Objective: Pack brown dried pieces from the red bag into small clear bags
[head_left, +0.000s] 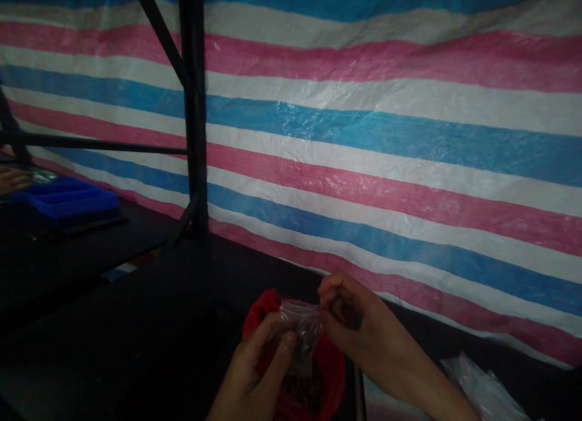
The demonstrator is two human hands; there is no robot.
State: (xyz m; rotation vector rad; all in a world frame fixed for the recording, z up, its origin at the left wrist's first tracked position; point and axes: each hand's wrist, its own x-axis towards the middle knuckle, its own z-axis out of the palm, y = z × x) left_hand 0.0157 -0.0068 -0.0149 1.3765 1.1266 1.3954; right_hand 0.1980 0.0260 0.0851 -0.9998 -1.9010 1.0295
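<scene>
A small clear plastic bag (304, 327) is stretched between my two hands, over a red bag (334, 372). My left hand (257, 369) pinches its left side between thumb and fingers. The fingers of my right hand (357, 321) are curled and closed on its upper right edge. Inside the red bag lie small dark pieces, too dim to name. Whether anything sits in the clear bag I cannot tell.
More clear plastic bags (484, 387) lie at the lower right on the black table (136, 312). A black metal frame (193, 118) stands before a striped plastic sheet (386, 154). Far left, another person's hand (13, 180) is beside a blue tray (86, 200).
</scene>
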